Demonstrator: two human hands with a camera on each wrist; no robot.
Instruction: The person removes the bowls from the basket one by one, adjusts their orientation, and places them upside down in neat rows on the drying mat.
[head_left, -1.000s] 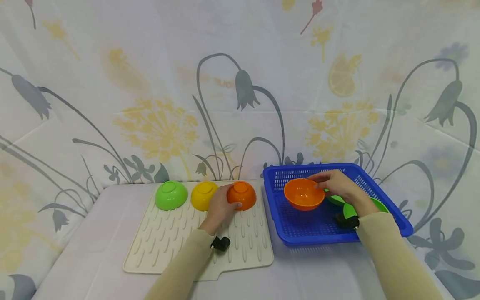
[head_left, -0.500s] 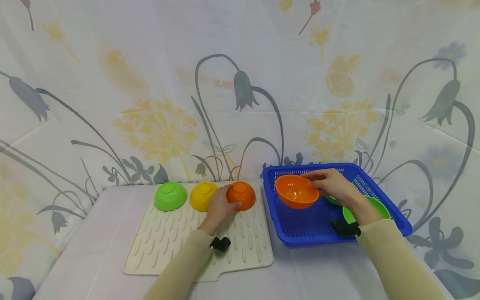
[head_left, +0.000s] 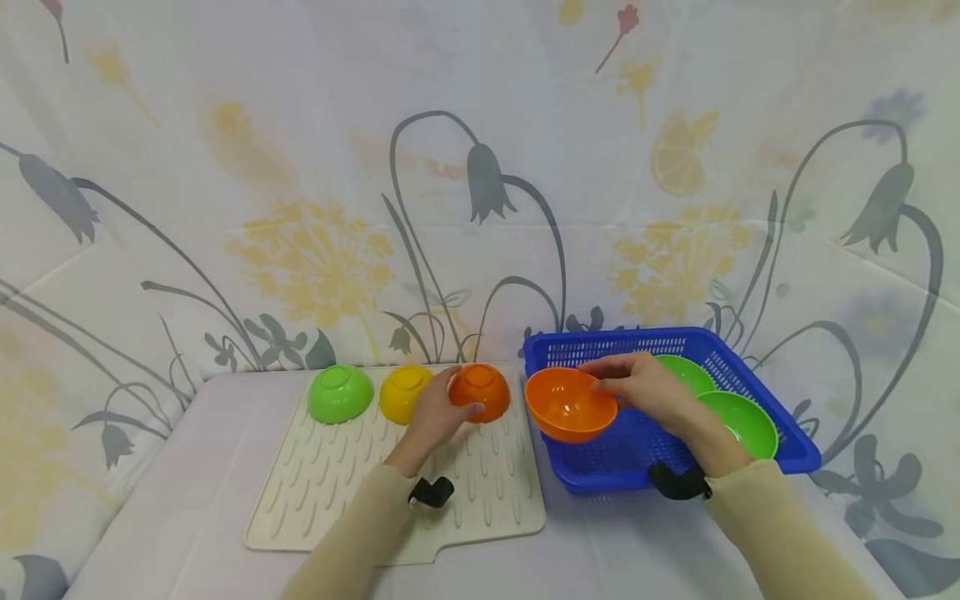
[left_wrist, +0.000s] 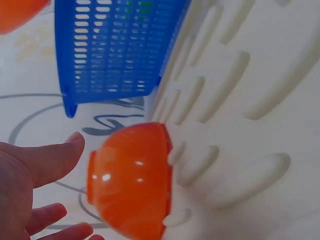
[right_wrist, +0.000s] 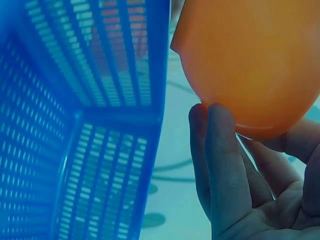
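Observation:
My right hand (head_left: pixel 656 392) pinches the rim of an orange bowl (head_left: pixel 570 408), its hollow side up, over the left edge of the blue basket. The right wrist view shows fingers and thumb at the rim of that bowl (right_wrist: pixel 255 65). My left hand (head_left: pixel 433 412) is beside an upside-down orange bowl (head_left: pixel 483 393) on the drying mat. In the left wrist view, my left hand (left_wrist: pixel 25 185) has thumb and fingers spread, apart from the upturned bowl (left_wrist: pixel 132 182). A yellow bowl (head_left: pixel 401 392) and a green bowl (head_left: pixel 340 395) also stand upside down along the mat's back edge.
The cream ridged drying mat (head_left: pixel 337 492) lies on a white-covered table. Right of it stands the blue mesh basket (head_left: pixel 600 475), holding two green bowls, one nearer (head_left: pixel 742 423) and one farther (head_left: pixel 686 373). A patterned curtain (head_left: pixel 480 275) hangs close behind.
My right hand has carried the orange bowl left, from over the basket's middle to its left edge. The left hand has shifted slightly left and away from the upside-down orange bowl.

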